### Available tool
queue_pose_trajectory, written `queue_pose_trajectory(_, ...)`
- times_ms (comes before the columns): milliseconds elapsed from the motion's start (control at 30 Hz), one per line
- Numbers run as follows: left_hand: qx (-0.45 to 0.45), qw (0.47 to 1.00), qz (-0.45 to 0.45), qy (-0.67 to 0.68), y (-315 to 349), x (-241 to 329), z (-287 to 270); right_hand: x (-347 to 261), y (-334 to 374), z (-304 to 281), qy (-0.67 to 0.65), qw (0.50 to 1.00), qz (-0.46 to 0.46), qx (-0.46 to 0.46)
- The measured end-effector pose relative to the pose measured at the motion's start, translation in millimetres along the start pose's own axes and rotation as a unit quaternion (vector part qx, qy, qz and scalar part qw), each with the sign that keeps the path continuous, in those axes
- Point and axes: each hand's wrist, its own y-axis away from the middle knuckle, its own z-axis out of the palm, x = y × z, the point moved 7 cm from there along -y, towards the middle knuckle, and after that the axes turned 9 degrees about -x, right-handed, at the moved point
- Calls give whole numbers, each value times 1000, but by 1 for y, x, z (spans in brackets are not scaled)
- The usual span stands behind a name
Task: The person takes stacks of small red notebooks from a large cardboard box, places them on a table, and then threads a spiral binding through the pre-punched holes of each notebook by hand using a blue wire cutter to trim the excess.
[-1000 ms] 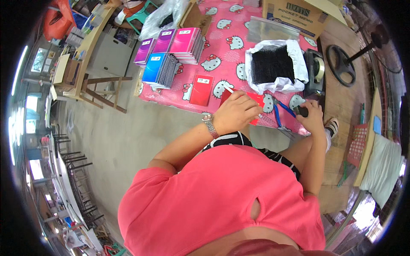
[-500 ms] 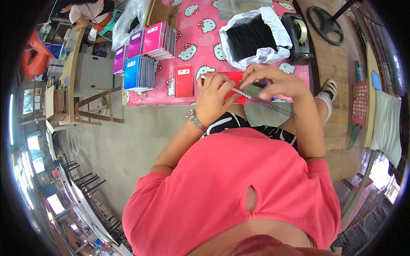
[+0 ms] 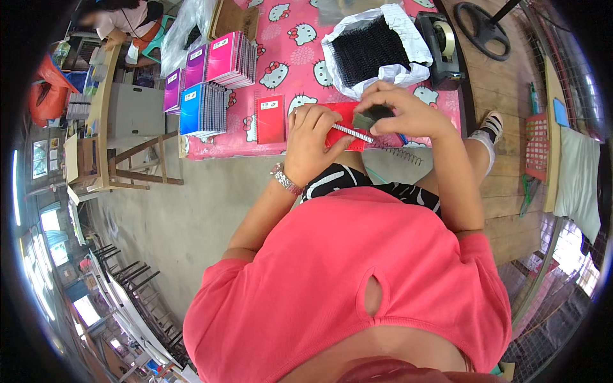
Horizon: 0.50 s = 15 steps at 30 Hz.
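Observation:
A red notebook lies at the table's near edge under both hands, its white page edge facing me at a slant. My left hand is closed over its left part, thumb on the near side and fingers across the top. At the right end, my right hand has thumb and fingers curled around a dark grey-green block-like piece; its kind is unclear. A thin wire coil trails out to the right below that hand, over the table edge. Another red spiral notebook lies flat left of my left hand.
Stacks of blue, purple and pink notebooks stand at the left. White wrapping holding many black coils lies beyond my right hand, beside a tape dispenser. A person sits far left.
My right hand has come closer to the notebook's right end, its thumb and fingers now around the dark piece. The coil's trailing part reaches less far right. My left hand stays on the notebook.

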Motion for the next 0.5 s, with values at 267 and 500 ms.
queue_pose_trajectory(267, -5, 1000, 8, -3, -1, 1, -2, -1, -2, 1, 74, 997, 5, 3)
queue_pose_trajectory(500, 12, 998, -41, 37, -3, -18, -16, 2, -13, -9, 219, 972, 66, 52)
